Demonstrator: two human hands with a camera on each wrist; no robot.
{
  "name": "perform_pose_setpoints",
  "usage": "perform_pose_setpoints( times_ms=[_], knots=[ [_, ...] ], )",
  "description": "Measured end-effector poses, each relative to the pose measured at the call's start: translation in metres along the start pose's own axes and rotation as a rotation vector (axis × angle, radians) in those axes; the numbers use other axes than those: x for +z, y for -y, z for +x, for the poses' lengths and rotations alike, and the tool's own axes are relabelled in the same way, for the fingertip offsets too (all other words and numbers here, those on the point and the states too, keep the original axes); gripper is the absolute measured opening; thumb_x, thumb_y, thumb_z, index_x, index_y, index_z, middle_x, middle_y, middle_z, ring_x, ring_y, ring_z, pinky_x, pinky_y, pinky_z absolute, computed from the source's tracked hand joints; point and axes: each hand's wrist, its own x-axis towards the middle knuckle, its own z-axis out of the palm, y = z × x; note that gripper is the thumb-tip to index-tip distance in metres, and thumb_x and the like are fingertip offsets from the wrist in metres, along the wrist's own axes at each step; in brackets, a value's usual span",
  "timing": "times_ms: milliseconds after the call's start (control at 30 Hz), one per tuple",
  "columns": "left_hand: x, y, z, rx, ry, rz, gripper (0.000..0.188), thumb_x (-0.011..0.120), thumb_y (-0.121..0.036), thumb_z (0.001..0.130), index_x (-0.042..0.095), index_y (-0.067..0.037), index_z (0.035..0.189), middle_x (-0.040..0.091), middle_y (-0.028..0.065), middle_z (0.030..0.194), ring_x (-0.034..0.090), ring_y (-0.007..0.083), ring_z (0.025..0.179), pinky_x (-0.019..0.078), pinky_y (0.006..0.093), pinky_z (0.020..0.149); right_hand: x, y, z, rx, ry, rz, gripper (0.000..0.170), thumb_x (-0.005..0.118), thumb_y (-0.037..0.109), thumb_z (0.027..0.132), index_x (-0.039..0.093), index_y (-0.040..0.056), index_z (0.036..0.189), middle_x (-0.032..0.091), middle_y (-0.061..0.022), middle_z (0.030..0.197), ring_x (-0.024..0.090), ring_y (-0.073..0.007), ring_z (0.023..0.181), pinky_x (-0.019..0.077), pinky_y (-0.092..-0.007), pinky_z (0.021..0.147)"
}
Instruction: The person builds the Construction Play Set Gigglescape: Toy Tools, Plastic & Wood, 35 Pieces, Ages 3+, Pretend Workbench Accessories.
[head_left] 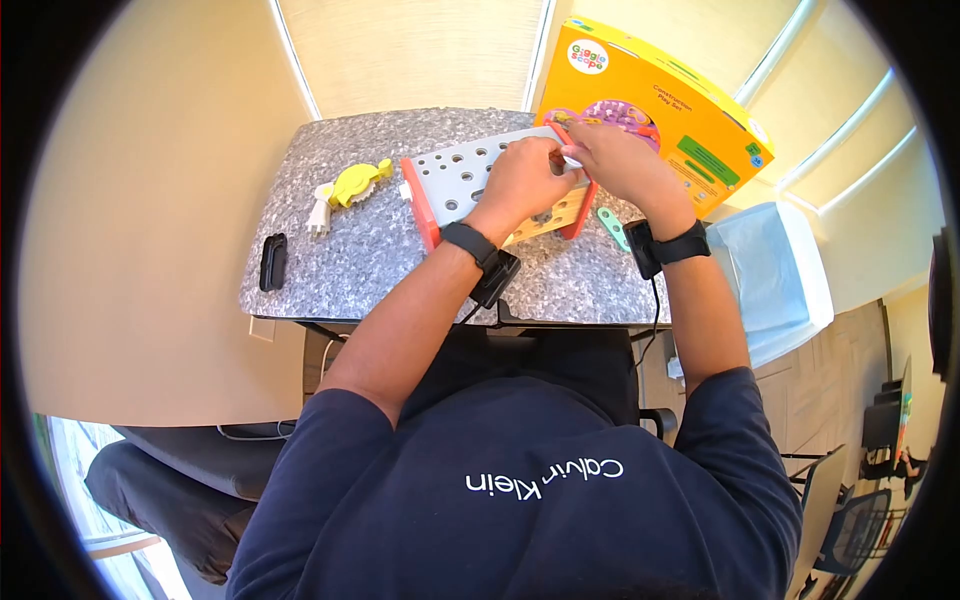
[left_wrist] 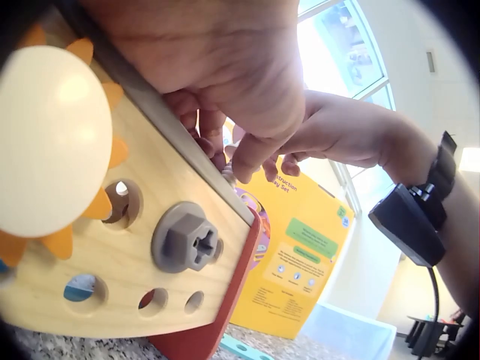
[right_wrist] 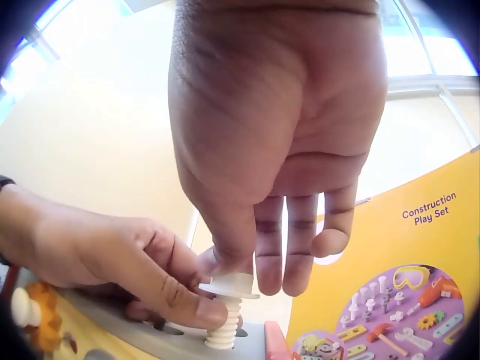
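Observation:
A toy workbench with a grey perforated top [head_left: 435, 178], red ends and a wooden side stands on the speckled table. At its right end, a white threaded bolt [right_wrist: 223, 322] stands upright on the grey top. My left hand [head_left: 525, 182] pinches the bolt's threaded part between thumb and fingers. My right hand [right_wrist: 277, 120] holds the bolt's head from above with thumb and index finger, its other fingers extended. On the wooden side sit a grey bolt [left_wrist: 184, 238] and a white disc [left_wrist: 52, 139] with orange points around it.
A yellow box [head_left: 650, 110] stands behind the bench. A yellow and white toy [head_left: 355, 185] and a black case [head_left: 272, 262] lie at the left. Right of the bench are a teal strip [head_left: 612, 228] and, beside the table, a white bin [head_left: 775, 285] with a blue liner.

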Motion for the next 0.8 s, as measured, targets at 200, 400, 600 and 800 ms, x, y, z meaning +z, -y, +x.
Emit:
perform_pose_setpoints(
  times_ms=[200,400,600,800],
  knots=[
    [0.006,0.012,0.004,0.076,-0.048,-0.018,0.028,0.081,-0.026,0.083,0.076,-0.001,0.094,0.075,0.0168,0.088,0.074,0.0328,0.085,0.0566,0.0418,0.077,-0.001,0.004,0.006,0.130,0.107,-0.168,0.036,0.055,0.038,0.102,0.065,0.0040,0.108,0.070,-0.0196,0.097,0.069,-0.0383,0.093,0.0536,-0.0495,0.079],
    [0.005,0.010,0.002,0.053,-0.036,-0.016,0.027,0.080,-0.024,0.085,0.077,-0.001,0.098,0.076,0.0171,0.089,0.074,0.0319,0.084,0.0560,0.0406,0.078,-0.003,-0.013,0.000,-0.122,-0.116,0.061,0.020,0.061,0.020,0.097,0.064,0.0029,0.107,0.069,-0.0173,0.100,0.068,-0.0361,0.098,0.0544,-0.0455,0.080],
    [0.004,0.004,0.001,0.028,-0.025,-0.024,0.028,0.080,-0.026,0.086,0.077,0.000,0.097,0.076,0.0162,0.089,0.074,0.0307,0.083,0.0561,0.0404,0.077,-0.007,-0.011,0.001,-0.171,-0.046,0.139,0.019,0.065,0.002,0.092,0.065,0.0013,0.111,0.071,-0.0179,0.106,0.066,-0.0367,0.104,0.0522,-0.0438,0.089],
    [0.004,0.006,0.001,0.047,-0.039,-0.030,0.031,0.081,-0.029,0.084,0.077,-0.001,0.096,0.077,0.0160,0.089,0.074,0.0312,0.083,0.0563,0.0402,0.077,0.004,-0.018,0.003,-0.128,-0.071,0.033,0.019,0.065,0.013,0.094,0.067,0.0018,0.109,0.071,-0.0192,0.103,0.067,-0.0384,0.100,0.0530,-0.0464,0.085]
  ],
)
